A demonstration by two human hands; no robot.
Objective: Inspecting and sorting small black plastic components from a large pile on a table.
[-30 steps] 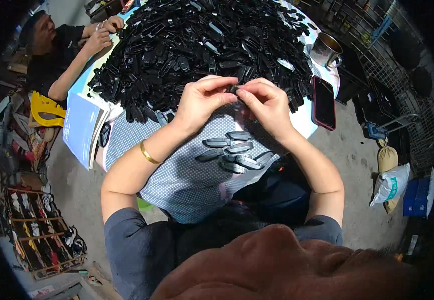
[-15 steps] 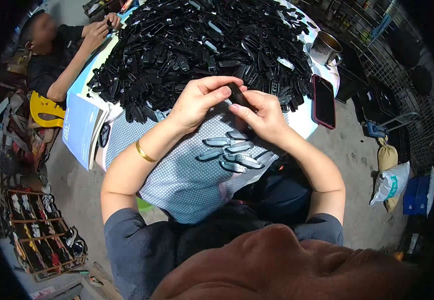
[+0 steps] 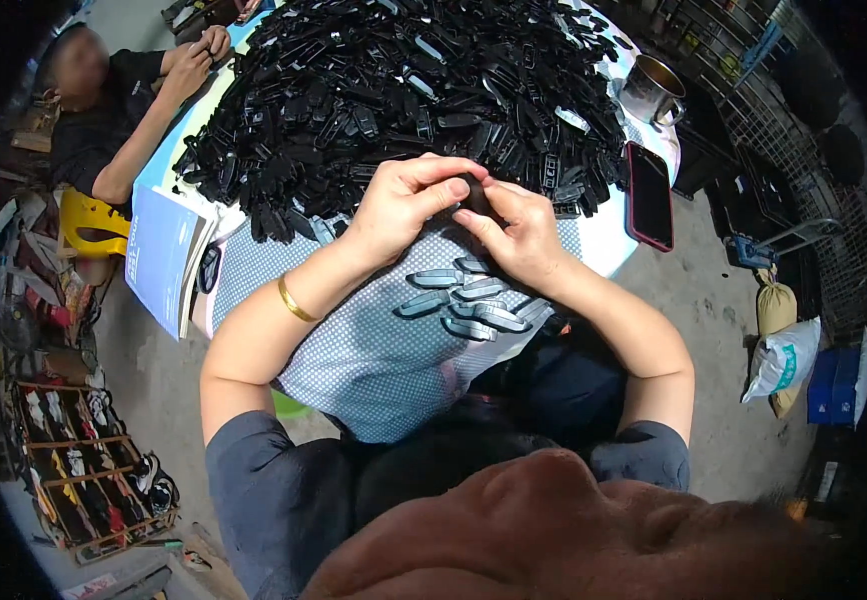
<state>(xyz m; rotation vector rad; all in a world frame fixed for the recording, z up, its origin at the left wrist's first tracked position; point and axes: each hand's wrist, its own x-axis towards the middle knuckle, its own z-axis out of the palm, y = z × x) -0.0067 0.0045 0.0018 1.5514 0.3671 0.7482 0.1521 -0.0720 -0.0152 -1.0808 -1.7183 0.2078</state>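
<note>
**A:** What was in the hands at centre frame?

**B:** Left hand [image 3: 409,205] and right hand [image 3: 519,232] were pressed together, fingertips pinched on one small black plastic part [image 3: 471,190]. It sat just above frame centre, at the lower edge of the big heap of black plastic casings [image 3: 404,90] that filled the upper middle. Mostly hidden by fingers, so I couldn't tell its shape.

**A:** Change versus the frame half a second back?

**B:** Small. Both hands stayed closed on the part at about the same spot. The left fingers had curled further over it, so less of the part showed than before. The thin gold bangle [image 3: 295,298] on the left wrist kept its place.

**A:** Below the hands?

**B:** A row of dark oval finished pieces [image 3: 464,300] lay side by side on the white-dotted blue-grey cloth [image 3: 374,350], just under the right wrist. Same arrangement as in both earlier frames.

**A:** Surroundings?

**B:** A black smartphone with a red edge [image 3: 650,195] lay flat on the table, right of the heap, unmoved. A round metal tin [image 3: 651,90] stood upper right. A light-blue booklet [image 3: 162,258] hung off the table edge at left. Another person in a dark shirt [image 3: 104,130] sat upper left, their hands [image 3: 199,55] at the far side of the heap; those had shifted slightly since a second ago.
</note>
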